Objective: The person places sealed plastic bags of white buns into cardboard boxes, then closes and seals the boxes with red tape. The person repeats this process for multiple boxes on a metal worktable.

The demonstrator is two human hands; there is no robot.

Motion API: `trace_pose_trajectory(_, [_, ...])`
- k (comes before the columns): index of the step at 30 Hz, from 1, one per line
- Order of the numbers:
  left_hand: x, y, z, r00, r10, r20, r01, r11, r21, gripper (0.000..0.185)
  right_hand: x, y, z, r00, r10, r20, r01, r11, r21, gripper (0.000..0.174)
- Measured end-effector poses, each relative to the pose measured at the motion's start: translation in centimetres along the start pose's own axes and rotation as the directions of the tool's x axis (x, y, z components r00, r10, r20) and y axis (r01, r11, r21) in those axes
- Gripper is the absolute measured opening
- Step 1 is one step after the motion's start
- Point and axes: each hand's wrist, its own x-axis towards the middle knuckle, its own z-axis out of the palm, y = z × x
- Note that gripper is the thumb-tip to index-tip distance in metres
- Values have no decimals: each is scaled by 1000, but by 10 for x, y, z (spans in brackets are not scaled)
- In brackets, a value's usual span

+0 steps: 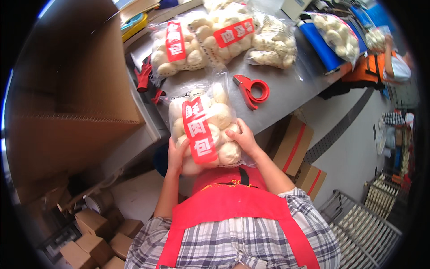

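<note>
A clear plastic bag of white steamed buns [220,116] with a red printed label is held in front of my red apron, at the edge of the metal table [285,90]. My left hand [177,153] grips its lower left side, and my right hand [242,136] grips its right side, thumb on top. Beyond it, more bags of buns [228,33] lie together on the table. A red tape dispenser [253,90] lies on the metal to the right of the held bag.
A large open cardboard box [74,94] stands at the left. Red gloves [144,75] lie beside it. Another bag of buns [336,35] rests on a blue roller conveyor [320,45], near a person in an orange vest [373,69]. Taped cartons [292,144] stand below the table, a rack [359,225] at lower right.
</note>
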Motion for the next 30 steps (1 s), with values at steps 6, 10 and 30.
trace_pose_trajectory(6, [5,-15,-7,995,-28,93,22,998,63,65,-28,33,22,967,223,-122,-207,969,136,80])
trace_pose_trajectory(10, [-16,22,-6,992,48,120,-60,993,102,33,-60,-5,25,918,-176,-355,152,984,-96,54])
trace_pose_trajectory(30, [-280,-88,351,-150,-630,762,-632,654,416,44,-485,121,24,-167,512,-843,472,792,388,48])
